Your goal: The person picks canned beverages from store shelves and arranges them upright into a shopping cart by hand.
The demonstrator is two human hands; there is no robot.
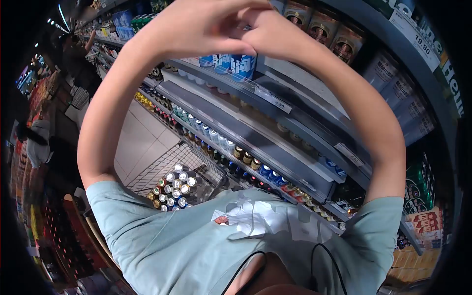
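Observation:
Both arms are raised and bent into a ring. My left hand (211, 27) and my right hand (278, 34) meet at the top edge of the head view. Their curled fingers overlap, and the left thumb points toward the right hand. Anything between them is hidden by the fingers and blur. Just below the hands, several blue-and-white cans (241, 65) stand on a shelf (231, 83), apart from the fingers as far as I can see. Lower down, a wire shopping cart (147, 164) holds many upright cans (176, 184) with silver and gold tops.
Shelving with price tags (273, 99) runs diagonally along the right. Lower shelves carry rows of cans (216, 135); packs of dark cans (324, 29) stand upper right. Tiled floor (140, 137) shows left of the cart. Another person (78, 59) stands farther down the aisle.

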